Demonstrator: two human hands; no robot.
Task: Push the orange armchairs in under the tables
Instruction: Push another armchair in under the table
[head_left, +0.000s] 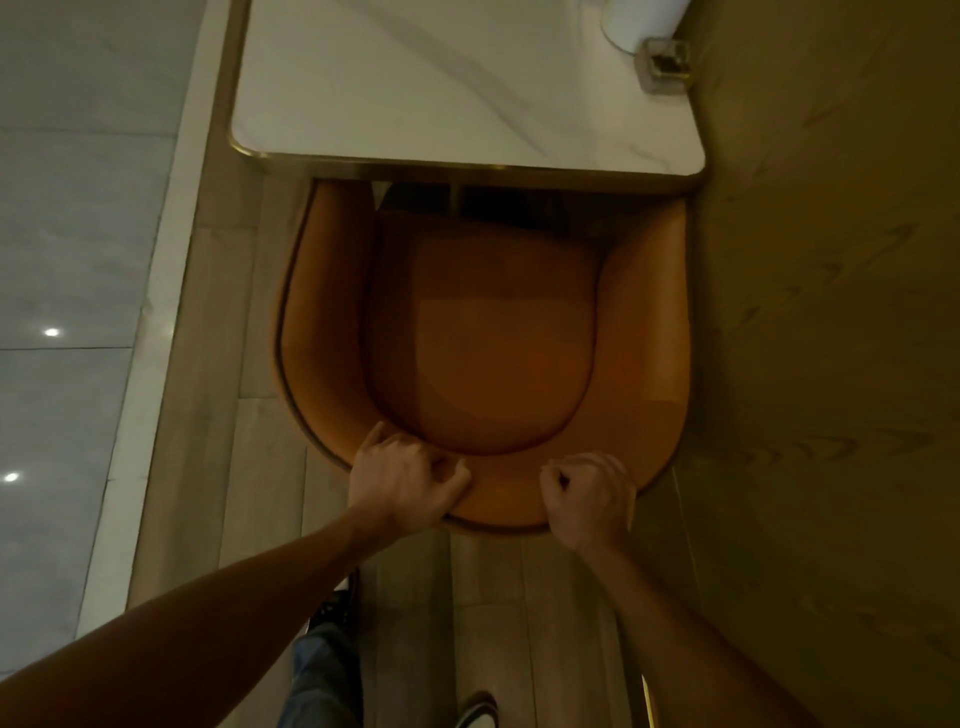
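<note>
Both hands' grip, left hand (402, 480) and right hand (589, 499), seemingly clamps the orange armchair (483, 353) backrest; front under table (467, 104)

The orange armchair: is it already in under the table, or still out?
Partly in. The orange armchair has its arm fronts under the table edge; most of the seat is still out.

Orange armchair (483, 332) fills the gap below the table (467, 104) edge; its arm tips sit at the gold rim. Wood-panel wall (831, 312) runs tight along the chair's right side, no passage there. Left of the chair, a floor strip (228, 338) lies open. Both hands (405, 478) (589, 499) occupy the backrest top; seat well is unobstructed.
</note>
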